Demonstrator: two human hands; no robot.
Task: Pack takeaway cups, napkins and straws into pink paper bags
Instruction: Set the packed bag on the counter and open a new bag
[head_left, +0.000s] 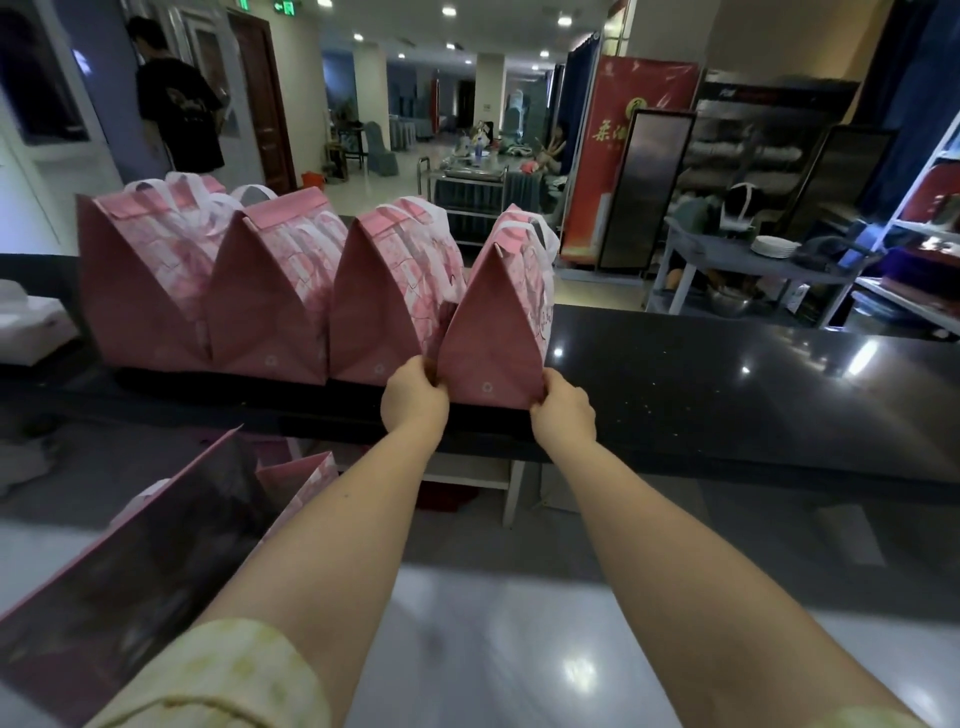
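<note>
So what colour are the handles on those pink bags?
White, seen best in the head view: the handles loop over the folded tops of the pink bags.

Filmed from one wide-angle camera worn on the head. Faced forward and slightly down, over a black counter (727, 374) toward a row of pink bags (270, 312). Stood near enough for the left hand (413, 397) and right hand (563, 410) to grip the rightmost pink bag (493, 338). Took in the dim hall (395, 104) behind, bowed at the frame edges.

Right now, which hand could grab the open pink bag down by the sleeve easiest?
Probably the left hand: the open bag sits beside that arm. The right hand is farther across; both now pinch the closed bag.
</note>
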